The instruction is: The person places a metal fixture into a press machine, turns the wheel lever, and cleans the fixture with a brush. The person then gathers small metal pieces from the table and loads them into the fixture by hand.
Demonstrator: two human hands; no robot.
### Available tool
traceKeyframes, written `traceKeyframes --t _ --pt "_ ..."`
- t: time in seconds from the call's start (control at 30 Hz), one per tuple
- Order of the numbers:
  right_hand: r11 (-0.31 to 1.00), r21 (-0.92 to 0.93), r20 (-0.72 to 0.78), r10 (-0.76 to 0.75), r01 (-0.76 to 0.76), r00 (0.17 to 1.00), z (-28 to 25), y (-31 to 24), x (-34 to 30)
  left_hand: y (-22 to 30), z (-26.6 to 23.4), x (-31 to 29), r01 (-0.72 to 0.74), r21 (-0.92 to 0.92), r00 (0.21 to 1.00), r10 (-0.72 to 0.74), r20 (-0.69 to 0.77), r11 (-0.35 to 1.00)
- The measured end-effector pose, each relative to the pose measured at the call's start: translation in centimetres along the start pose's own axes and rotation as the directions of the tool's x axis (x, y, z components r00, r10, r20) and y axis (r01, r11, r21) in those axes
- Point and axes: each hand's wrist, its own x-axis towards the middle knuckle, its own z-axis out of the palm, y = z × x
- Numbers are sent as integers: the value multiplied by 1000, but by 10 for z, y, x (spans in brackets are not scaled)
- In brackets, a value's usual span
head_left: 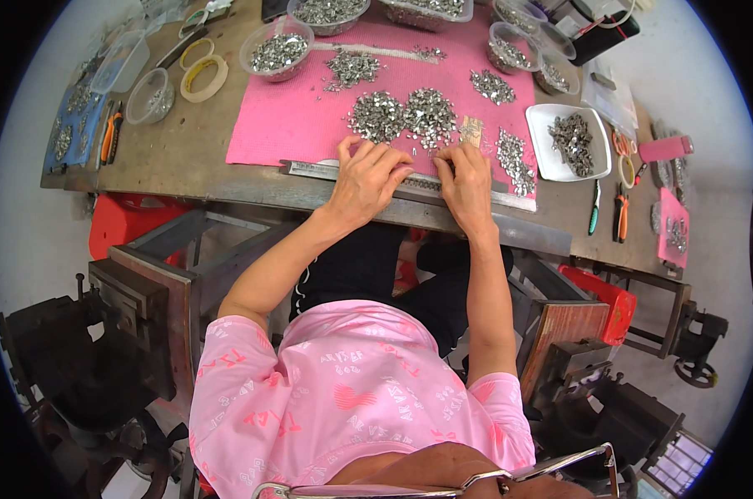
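Note:
A narrow metal bar (312, 170) lies along the near edge of the pink mat, with a row of small parts (420, 185) on its middle stretch. My left hand (364, 179) rests over this bar, thumb and forefinger pinched together at its right side. Facing it, my right hand (468, 185) has its thumb and fingers drawn in close above the bar. Whatever sits in either pinch is too small to make out. Just beyond my fingers are two heaps of small shiny metal pieces, a left heap (376, 116) and a right heap (430, 118).
More metal pieces lie in a pile (516, 162) at the mat's right and in a white tray (569, 143). Plastic tubs (278, 51) of pieces line the back. Tape rolls (203, 79) and orange-handled pliers (111, 137) lie left; other pliers (621, 214) lie right. Vises flank me below.

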Motion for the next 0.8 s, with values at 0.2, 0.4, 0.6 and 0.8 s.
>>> traceKeyframes --t 0.2,0.4,0.6,0.8 --pt "999 -31 25 -20 21 999 2 3 2 -14 2 22 2 93 1000 -1 -14 996" --pt "999 0 17 -39 39 999 -3 -2 1 -30 13 44 -87 192 993 69 100 978" --pt "978 208 88 -15 -4 996 -14 -25 -16 -32 15 48 -108 190 989 86 118 976" --pt "974 225 52 10 -21 999 -10 -20 -16 -35 19 47 -104 200 992 87 88 974"
